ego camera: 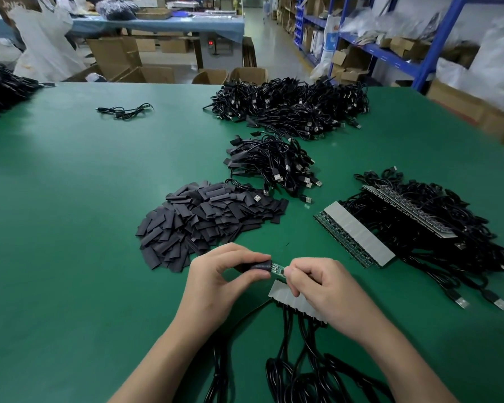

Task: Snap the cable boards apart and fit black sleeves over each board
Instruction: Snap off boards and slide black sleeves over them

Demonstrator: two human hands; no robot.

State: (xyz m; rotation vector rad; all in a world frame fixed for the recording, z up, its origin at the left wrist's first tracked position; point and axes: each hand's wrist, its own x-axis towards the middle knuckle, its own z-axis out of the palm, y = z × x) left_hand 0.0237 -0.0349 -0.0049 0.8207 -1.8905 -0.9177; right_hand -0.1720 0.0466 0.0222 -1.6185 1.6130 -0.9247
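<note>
Above the green table (70,228), a black sleeve (256,266) is pinched by the left hand (221,274). A small green board (277,269) is gripped by the right hand (320,289), apparently partly inside the sleeve.

From my feed, bkgd is a warehouse-type room. A green-topped worktable (70,213) fills the fg, w/ open cardboard boxes (114,56) on the floor past its far edge. A pale glossy floor (269,45) runs back as an aisle btw a blue-covered table (163,24) at left-centre and blue metal racking (431,50) on the rt, loaded w/ cartons and bags. White sheeting (45,45), possibly big sacks, stands far left, where the edges are blurred. Light is even and soft.
</note>
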